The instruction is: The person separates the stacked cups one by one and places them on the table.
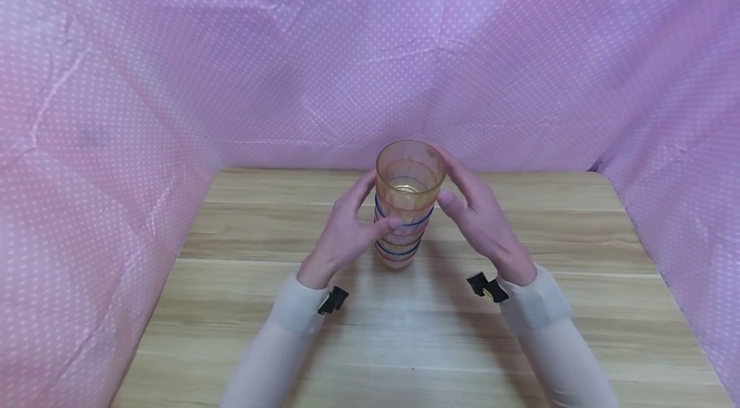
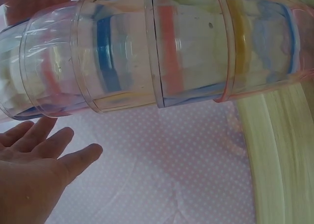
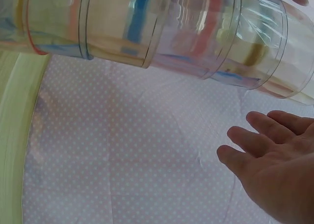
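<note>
A tall stack of nested clear plastic cups (image 1: 406, 215) stands upright on the wooden table (image 1: 399, 344). Coloured bands of red, blue and yellow ring the cups, and the top one has a yellowish rim. To the left of the stack, my left hand (image 1: 347, 228) has its thumb across the front and its fingers partly hidden behind. On the other side is my right hand (image 1: 476, 215), fingers near the upper rim and thumb beside the top cup. Both wrist views show relaxed, fairly straight fingers close to the cups (image 2: 122, 52); whether they touch them I cannot tell.
Pink cloth with white dots (image 1: 324, 61) hangs behind the table and along both sides. The table's far edge (image 1: 289, 170) lies just beyond the stack. Black devices are strapped to both wrists over light sleeves (image 1: 297, 305).
</note>
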`<state>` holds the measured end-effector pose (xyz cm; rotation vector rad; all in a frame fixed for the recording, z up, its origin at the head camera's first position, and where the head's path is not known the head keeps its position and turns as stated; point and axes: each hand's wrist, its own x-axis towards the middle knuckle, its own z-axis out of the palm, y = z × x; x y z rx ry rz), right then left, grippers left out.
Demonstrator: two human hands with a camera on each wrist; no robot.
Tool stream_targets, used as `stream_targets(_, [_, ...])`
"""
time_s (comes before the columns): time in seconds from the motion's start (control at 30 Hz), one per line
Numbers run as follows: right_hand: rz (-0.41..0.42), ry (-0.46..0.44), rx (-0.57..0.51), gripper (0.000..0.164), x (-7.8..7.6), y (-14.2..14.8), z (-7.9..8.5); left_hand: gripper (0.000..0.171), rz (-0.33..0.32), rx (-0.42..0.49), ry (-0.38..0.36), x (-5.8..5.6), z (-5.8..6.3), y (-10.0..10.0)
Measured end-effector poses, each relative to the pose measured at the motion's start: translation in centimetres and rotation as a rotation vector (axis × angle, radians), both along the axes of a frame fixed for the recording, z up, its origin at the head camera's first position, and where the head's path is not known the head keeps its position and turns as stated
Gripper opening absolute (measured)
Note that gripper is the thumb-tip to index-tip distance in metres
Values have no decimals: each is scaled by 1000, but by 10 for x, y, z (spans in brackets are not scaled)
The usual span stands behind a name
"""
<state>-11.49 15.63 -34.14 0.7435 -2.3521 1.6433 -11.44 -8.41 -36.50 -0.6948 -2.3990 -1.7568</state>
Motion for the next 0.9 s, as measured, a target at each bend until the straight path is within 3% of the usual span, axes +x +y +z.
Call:
stream_targets(0.27, [37,-24,-48,80,0,-4,3,95,-11,-13,6,0,0,2])
stream_targets(0.7, [59,-14,-35,77,1,-10,9,89,-39,13,16,1,-1,2])
stream_targets(0.9, [79,-18,-69,76,1,-13,13,92,-30,13,18,2,-1,3])
